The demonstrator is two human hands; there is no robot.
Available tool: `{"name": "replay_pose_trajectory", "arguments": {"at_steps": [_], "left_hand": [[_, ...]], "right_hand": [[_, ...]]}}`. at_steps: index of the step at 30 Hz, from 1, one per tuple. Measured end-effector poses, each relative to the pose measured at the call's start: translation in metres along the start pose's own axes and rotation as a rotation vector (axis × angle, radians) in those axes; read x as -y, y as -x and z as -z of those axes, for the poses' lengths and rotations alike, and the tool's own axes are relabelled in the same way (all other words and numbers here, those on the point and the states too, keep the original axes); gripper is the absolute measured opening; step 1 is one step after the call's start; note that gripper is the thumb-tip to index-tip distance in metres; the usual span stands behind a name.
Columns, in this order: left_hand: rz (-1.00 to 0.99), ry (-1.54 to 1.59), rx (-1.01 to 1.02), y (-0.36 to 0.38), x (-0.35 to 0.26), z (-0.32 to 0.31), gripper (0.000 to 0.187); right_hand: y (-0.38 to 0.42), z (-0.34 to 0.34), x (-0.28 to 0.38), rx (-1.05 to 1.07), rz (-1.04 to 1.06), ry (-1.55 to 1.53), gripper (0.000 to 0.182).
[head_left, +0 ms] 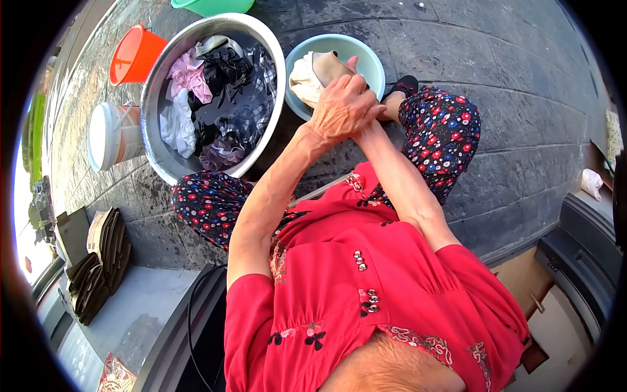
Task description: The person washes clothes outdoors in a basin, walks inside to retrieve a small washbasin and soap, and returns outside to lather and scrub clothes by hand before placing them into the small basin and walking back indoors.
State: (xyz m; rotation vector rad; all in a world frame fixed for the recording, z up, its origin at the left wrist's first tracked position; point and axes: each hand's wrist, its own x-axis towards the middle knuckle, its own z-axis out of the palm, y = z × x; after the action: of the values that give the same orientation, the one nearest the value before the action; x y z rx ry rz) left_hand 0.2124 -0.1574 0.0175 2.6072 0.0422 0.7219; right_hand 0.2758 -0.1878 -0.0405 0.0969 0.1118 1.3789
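Note:
A cream and tan cloth is bunched up over the light blue basin. My left hand lies on top, its fingers curled round the near end of the cloth. Beneath it, my right hand is mostly hidden, with one pink fingertip showing past the cloth; it appears closed on the same cloth. The wrists cross close together above the basin's near rim.
Left of the blue basin stands a large metal basin with dark, pink and white clothes in water. Beside it are an orange bucket and a white-lidded bucket. A green basin shows at the top; folded cardboard leans at left.

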Motion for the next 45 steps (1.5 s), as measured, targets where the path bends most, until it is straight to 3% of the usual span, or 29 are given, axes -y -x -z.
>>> {"name": "replay_pose_trajectory", "arguments": {"at_steps": [2, 4, 5, 9, 11, 12, 14, 16, 17, 19, 21, 22, 23, 24, 26, 28, 30, 31, 32, 34, 36, 37, 40, 42, 43, 44, 45], "left_hand": [[-0.042, -0.028, 0.019, -0.005, 0.018, -0.009, 0.018], [0.218, -0.1, -0.152, -0.013, 0.031, -0.016, 0.02], [0.326, -0.191, -0.105, -0.017, 0.038, -0.017, 0.02], [0.31, -0.301, -0.236, -0.026, 0.052, -0.033, 0.027], [0.545, -0.359, -0.19, -0.03, 0.059, -0.036, 0.029], [0.551, -0.367, -0.193, -0.03, 0.063, -0.036, 0.029], [0.763, -0.189, -0.187, -0.035, 0.062, -0.034, 0.031], [0.651, -0.174, -0.135, -0.03, 0.032, -0.04, 0.034], [0.58, -0.081, -0.199, -0.03, 0.006, -0.041, 0.032], [0.508, 0.009, -0.251, -0.025, -0.008, -0.044, 0.03], [0.424, 0.066, -0.161, -0.02, 0.004, -0.048, 0.025], [0.483, -0.031, -0.078, -0.019, 0.024, -0.047, 0.018], [0.393, -0.167, -0.046, -0.022, 0.052, -0.04, 0.018], [0.305, -0.3, -0.009, -0.023, 0.078, -0.031, 0.02], [0.522, -0.453, 0.021, -0.032, 0.103, -0.019, 0.024], [0.487, -0.497, 0.031, -0.026, 0.084, -0.019, 0.023], [0.562, -0.265, 0.007, -0.022, 0.059, -0.044, 0.018], [0.539, -0.145, -0.043, -0.026, 0.022, -0.039, 0.016], [0.522, -0.026, -0.095, -0.029, -0.007, -0.032, 0.015], [0.442, -0.042, -0.109, -0.022, 0.01, -0.034, 0.017], [0.472, -0.183, -0.132, -0.021, 0.069, -0.023, 0.021], [0.601, -0.241, -0.135, -0.027, 0.081, -0.014, 0.025], [0.595, -0.345, 0.107, -0.02, 0.14, -0.014, 0.031], [0.419, -0.175, 0.255, -0.028, 0.142, 0.001, 0.032], [0.884, 0.549, 0.192, -0.031, 0.129, 0.002, 0.031], [0.818, 0.789, 0.179, -0.021, 0.117, -0.009, 0.032], [1.001, 0.937, 0.168, -0.013, 0.101, -0.023, 0.034]], "right_hand": [[0.001, 0.003, 0.003, 0.011, 0.021, -0.046, 0.066], [0.0, 0.007, 0.009, 0.035, 0.044, -0.038, 0.067], [0.0, 0.009, 0.011, 0.049, 0.05, -0.024, 0.067], [-0.001, -0.004, 0.012, -0.008, 0.122, 0.084, 0.071], [0.0, -0.018, 0.009, -0.083, 0.165, 0.153, 0.076], [-0.001, -0.018, 0.008, -0.081, 0.155, 0.151, 0.076], [0.0, -0.016, 0.007, -0.085, 0.14, 0.117, 0.073], [-0.001, 0.012, 0.016, 0.1, 0.134, 0.181, 0.068], [-0.016, 0.079, 0.03, 0.412, 0.112, -0.132, 0.062], [-0.015, 0.077, 0.029, 0.432, 0.112, -0.131, 0.064], [-0.015, 0.071, 0.025, 0.46, 0.097, -0.112, 0.067], [-0.016, 0.063, 0.024, 0.478, 0.079, -0.098, 0.069], [-0.005, 0.013, 0.015, 0.033, 0.13, -0.006, 0.073], [-0.004, -0.025, 0.004, -0.033, 0.059, 0.009, 0.079], [-0.002, -0.033, 0.003, -0.035, 0.001, 0.136, 0.085], [0.001, -0.04, 0.004, -0.035, -0.029, 0.139, 0.085], [0.002, -0.038, 0.006, -0.141, 0.162, 0.146, 0.074], [-0.004, 0.009, 0.019, 0.104, 0.205, 0.279, 0.063], [0.003, 0.037, 0.008, 0.325, 0.156, -0.602, 0.056], [0.002, 0.032, 0.021, 0.209, 0.092, 0.033, 0.069], [-0.001, -0.033, 0.0, -0.169, 0.074, 0.242, 0.08], [0.0, -0.021, 0.004, -0.057, -0.027, 0.2, 0.089], [0.0, -0.036, -0.002, -0.188, -0.028, 0.317, 0.068], [-0.001, -0.017, 0.007, -0.178, -0.047, 0.28, 0.062], [-0.002, -0.008, 0.014, -0.163, -0.079, 0.24, 0.057], [-0.003, -0.001, 0.021, -0.166, -0.073, 0.247, 0.057], [-0.003, 0.007, 0.026, -0.114, -0.12, 0.183, 0.052]]}}
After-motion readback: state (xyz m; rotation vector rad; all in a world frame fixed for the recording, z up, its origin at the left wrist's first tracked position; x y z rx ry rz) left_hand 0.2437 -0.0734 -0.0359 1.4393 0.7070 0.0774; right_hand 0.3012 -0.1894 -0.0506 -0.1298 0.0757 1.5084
